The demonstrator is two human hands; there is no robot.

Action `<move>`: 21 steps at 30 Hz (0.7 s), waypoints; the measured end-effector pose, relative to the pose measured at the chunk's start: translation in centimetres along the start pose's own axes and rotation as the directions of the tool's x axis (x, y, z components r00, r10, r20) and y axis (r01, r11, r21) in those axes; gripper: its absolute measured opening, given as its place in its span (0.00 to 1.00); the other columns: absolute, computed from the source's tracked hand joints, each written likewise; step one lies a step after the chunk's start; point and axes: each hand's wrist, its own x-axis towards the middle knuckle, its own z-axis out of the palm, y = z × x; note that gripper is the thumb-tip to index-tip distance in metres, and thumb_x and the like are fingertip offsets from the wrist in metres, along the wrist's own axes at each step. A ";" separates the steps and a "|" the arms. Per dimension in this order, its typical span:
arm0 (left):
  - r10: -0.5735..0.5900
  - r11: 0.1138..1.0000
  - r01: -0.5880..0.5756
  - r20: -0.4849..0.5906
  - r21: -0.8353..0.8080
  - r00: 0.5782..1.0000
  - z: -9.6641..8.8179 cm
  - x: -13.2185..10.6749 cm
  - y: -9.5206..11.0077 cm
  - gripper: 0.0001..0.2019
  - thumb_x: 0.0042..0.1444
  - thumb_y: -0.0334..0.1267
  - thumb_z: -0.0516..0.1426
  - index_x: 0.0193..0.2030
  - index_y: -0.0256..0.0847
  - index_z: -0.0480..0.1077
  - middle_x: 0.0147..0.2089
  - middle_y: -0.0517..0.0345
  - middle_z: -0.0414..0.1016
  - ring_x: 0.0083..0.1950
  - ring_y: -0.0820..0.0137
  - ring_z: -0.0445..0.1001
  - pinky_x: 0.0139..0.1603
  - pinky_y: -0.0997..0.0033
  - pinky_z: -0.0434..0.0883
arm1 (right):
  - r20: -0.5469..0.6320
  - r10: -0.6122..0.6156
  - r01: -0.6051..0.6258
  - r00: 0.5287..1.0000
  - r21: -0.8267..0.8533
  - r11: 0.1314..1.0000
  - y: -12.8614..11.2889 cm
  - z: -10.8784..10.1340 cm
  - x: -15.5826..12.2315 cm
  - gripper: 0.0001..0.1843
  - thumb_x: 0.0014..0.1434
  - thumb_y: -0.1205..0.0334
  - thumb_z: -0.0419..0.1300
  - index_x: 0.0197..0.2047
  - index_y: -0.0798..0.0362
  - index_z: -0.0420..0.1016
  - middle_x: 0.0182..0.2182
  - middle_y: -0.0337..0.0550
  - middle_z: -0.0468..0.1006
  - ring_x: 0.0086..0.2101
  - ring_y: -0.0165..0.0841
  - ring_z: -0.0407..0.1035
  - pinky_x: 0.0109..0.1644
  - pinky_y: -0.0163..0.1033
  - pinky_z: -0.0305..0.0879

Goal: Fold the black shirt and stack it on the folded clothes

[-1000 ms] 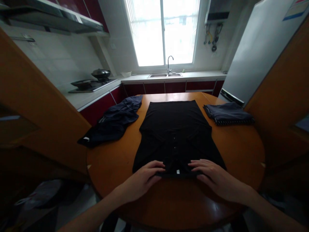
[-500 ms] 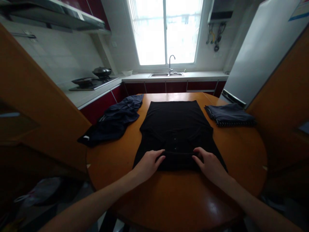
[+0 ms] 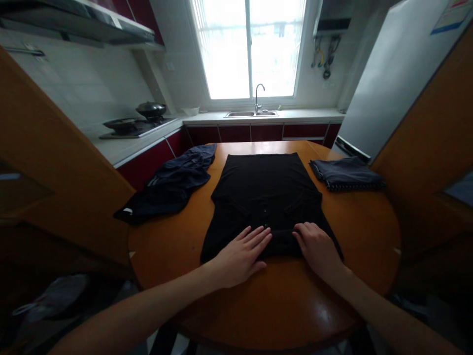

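Head: left fingers (image 3: 254,240) lie flat on black shirt (image 3: 269,180).

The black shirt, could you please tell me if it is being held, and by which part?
The right hand seems to pinch the shirt at the edge of its folded-over near end; the left hand rests flat there, gripping nothing.

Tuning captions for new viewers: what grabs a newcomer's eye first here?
Probably the bright window in the far wall. Next, the black garment spread across the middle of the wooden table, with the left hand and right hand at its near end. A crumpled dark garment lies left of it, folded cloth right.
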 end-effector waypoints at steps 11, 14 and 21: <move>-0.045 0.998 0.046 -0.034 0.038 0.998 0.7 -0.3 0.2 0.33 0.69 0.45 0.50 0.76 0.38 0.45 0.76 0.42 0.48 0.76 0.59 0.46 0.73 0.48 0.50 | 0.139 -0.334 0.312 0.932 0.156 0.937 -3.5 0.3 -3.4 0.43 0.65 0.54 0.57 0.75 0.60 0.44 0.72 0.57 0.50 0.71 0.44 0.43 0.72 0.55 0.50; -0.044 0.998 0.046 -0.045 0.045 0.998 0.8 -0.3 0.1 0.31 0.70 0.44 0.50 0.75 0.37 0.47 0.75 0.43 0.50 0.76 0.59 0.47 0.73 0.48 0.51 | 0.154 -0.290 0.272 0.944 0.131 0.953 -1.6 0.0 -3.8 0.41 0.66 0.54 0.56 0.75 0.58 0.45 0.72 0.56 0.51 0.71 0.43 0.44 0.72 0.55 0.50; -0.068 0.996 0.069 -0.040 0.051 0.997 1.3 -0.3 0.1 0.32 0.70 0.44 0.49 0.75 0.36 0.45 0.76 0.43 0.48 0.77 0.60 0.44 0.74 0.48 0.49 | 0.170 -0.243 0.251 0.955 -0.030 0.967 1.3 -1.4 -4.8 0.35 0.68 0.53 0.54 0.73 0.59 0.52 0.71 0.56 0.54 0.70 0.44 0.46 0.71 0.60 0.48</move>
